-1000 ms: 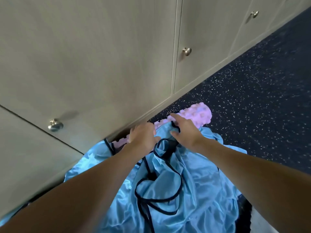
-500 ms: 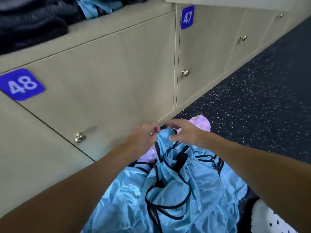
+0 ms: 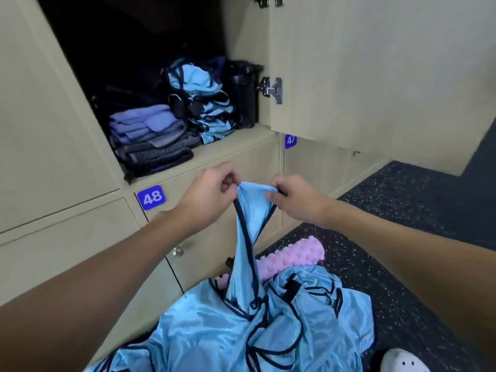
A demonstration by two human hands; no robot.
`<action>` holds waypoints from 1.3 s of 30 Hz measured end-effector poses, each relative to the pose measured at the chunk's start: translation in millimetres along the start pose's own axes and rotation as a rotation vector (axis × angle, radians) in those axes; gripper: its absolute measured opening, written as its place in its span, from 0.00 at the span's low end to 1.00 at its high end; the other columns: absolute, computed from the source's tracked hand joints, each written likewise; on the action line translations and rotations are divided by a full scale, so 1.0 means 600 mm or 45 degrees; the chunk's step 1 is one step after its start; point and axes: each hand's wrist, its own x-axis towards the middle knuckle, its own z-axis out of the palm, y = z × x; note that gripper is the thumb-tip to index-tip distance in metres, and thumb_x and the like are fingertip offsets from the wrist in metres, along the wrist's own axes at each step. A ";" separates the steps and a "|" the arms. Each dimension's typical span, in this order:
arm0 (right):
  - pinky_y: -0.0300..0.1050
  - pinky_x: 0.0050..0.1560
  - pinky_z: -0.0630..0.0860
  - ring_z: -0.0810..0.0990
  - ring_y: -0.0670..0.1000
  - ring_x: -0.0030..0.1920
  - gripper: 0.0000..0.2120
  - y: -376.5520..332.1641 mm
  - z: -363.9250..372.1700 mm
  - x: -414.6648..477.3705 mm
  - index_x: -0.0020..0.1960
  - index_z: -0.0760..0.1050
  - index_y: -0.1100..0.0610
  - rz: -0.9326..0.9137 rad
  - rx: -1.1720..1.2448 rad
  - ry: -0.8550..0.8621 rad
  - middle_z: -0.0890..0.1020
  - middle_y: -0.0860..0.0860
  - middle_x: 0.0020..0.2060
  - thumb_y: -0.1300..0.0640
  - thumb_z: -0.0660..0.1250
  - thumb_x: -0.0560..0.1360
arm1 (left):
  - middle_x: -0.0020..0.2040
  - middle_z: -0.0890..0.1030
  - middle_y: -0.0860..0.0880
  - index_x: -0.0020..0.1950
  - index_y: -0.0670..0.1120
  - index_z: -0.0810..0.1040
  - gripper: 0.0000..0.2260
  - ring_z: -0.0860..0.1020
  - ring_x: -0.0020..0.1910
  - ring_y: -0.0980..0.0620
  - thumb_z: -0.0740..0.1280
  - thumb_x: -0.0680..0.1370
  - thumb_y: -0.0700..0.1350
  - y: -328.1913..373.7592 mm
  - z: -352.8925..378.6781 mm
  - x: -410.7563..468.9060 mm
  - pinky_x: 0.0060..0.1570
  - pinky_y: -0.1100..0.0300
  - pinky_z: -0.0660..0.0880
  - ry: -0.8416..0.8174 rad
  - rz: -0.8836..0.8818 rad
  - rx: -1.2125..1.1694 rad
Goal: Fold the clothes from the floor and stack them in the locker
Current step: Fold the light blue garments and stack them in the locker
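Shiny light-blue garment with navy trim; pink knobbly roller; dark floor flecked white; beige lockers, blue number tags; folded stack looks greyish-lilac.

Blue black-trimmed garment stretched upward from floor heap, open locker (folded stacks inside), possibly bibs.

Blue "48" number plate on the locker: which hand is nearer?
Left. The left hand is just right of the blue 48 plate; the right hand is farther right, past the light-blue garment.
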 end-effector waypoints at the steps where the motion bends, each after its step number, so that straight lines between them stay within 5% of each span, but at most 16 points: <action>1: 0.44 0.34 0.65 0.68 0.50 0.33 0.10 -0.025 -0.014 -0.006 0.44 0.73 0.70 -0.036 -0.013 0.029 0.71 0.53 0.32 0.63 0.64 0.79 | 0.34 0.77 0.52 0.39 0.54 0.73 0.17 0.76 0.33 0.51 0.65 0.74 0.31 0.021 -0.022 -0.002 0.40 0.55 0.76 0.048 0.018 -0.004; 7: 0.44 0.39 0.69 0.71 0.49 0.36 0.06 -0.171 -0.096 -0.046 0.46 0.76 0.60 -0.183 0.279 0.395 0.75 0.55 0.35 0.59 0.64 0.80 | 0.40 0.80 0.42 0.44 0.47 0.75 0.10 0.79 0.39 0.38 0.64 0.77 0.32 0.155 -0.134 -0.025 0.43 0.47 0.79 0.362 0.170 -0.136; 10: 0.48 0.40 0.72 0.72 0.49 0.38 0.06 -0.221 -0.118 -0.067 0.47 0.76 0.60 -0.268 0.428 0.510 0.79 0.63 0.39 0.57 0.65 0.78 | 0.38 0.79 0.49 0.44 0.49 0.74 0.11 0.78 0.36 0.44 0.63 0.78 0.32 0.205 -0.164 -0.042 0.42 0.46 0.80 0.435 0.220 -0.214; 13: 0.47 0.38 0.70 0.72 0.49 0.37 0.06 -0.250 -0.123 -0.092 0.44 0.75 0.57 -0.330 0.540 0.551 0.77 0.58 0.37 0.56 0.65 0.78 | 0.39 0.78 0.50 0.46 0.50 0.74 0.12 0.78 0.35 0.53 0.62 0.80 0.33 0.232 -0.177 -0.060 0.40 0.54 0.82 0.469 0.219 -0.279; 17: 0.39 0.35 0.66 0.70 0.45 0.35 0.08 -0.267 -0.123 -0.113 0.41 0.74 0.51 -0.381 0.623 0.604 0.76 0.52 0.35 0.60 0.66 0.79 | 0.39 0.79 0.40 0.49 0.49 0.74 0.08 0.78 0.36 0.47 0.63 0.81 0.35 0.246 -0.180 -0.077 0.43 0.40 0.81 0.503 0.177 -0.423; 21: 0.41 0.35 0.65 0.68 0.46 0.33 0.07 -0.277 -0.126 -0.116 0.42 0.74 0.53 -0.440 0.707 0.668 0.73 0.52 0.34 0.59 0.66 0.79 | 0.36 0.79 0.46 0.51 0.47 0.73 0.06 0.75 0.35 0.51 0.65 0.81 0.36 0.256 -0.170 -0.088 0.37 0.56 0.77 0.558 0.170 -0.617; 23: 0.38 0.33 0.65 0.67 0.43 0.31 0.08 -0.270 -0.121 -0.110 0.42 0.74 0.53 -0.413 0.706 0.690 0.73 0.50 0.32 0.60 0.65 0.80 | 0.37 0.79 0.43 0.52 0.47 0.73 0.08 0.77 0.33 0.50 0.68 0.79 0.35 0.251 -0.157 -0.092 0.36 0.56 0.77 0.453 0.121 -0.626; 27: 0.41 0.39 0.70 0.72 0.45 0.35 0.04 -0.239 -0.098 -0.095 0.45 0.77 0.57 -0.298 0.658 0.636 0.78 0.51 0.36 0.60 0.66 0.79 | 0.36 0.79 0.40 0.56 0.48 0.72 0.13 0.79 0.29 0.45 0.69 0.78 0.34 0.231 -0.141 -0.096 0.36 0.52 0.79 0.160 -0.012 -0.565; 32: 0.41 0.45 0.73 0.74 0.47 0.41 0.02 -0.212 -0.080 -0.085 0.49 0.77 0.56 -0.144 0.554 0.519 0.78 0.53 0.41 0.59 0.68 0.78 | 0.33 0.79 0.51 0.49 0.45 0.79 0.10 0.80 0.28 0.48 0.65 0.80 0.32 0.219 -0.139 -0.100 0.37 0.59 0.80 0.155 -0.093 -0.543; 35: 0.30 0.41 0.70 0.72 0.44 0.39 0.10 -0.213 -0.067 -0.101 0.55 0.72 0.53 -0.105 0.495 0.560 0.74 0.50 0.41 0.60 0.70 0.76 | 0.40 0.81 0.43 0.50 0.43 0.83 0.10 0.83 0.34 0.48 0.64 0.81 0.33 0.211 -0.135 -0.105 0.46 0.57 0.83 0.167 -0.202 -0.580; 39: 0.29 0.41 0.69 0.74 0.40 0.37 0.10 -0.228 -0.052 -0.133 0.52 0.71 0.52 -0.226 0.496 0.349 0.77 0.48 0.40 0.61 0.70 0.76 | 0.51 0.83 0.33 0.57 0.39 0.82 0.10 0.85 0.45 0.42 0.62 0.82 0.33 0.216 -0.138 -0.110 0.50 0.58 0.82 0.196 -0.248 -0.695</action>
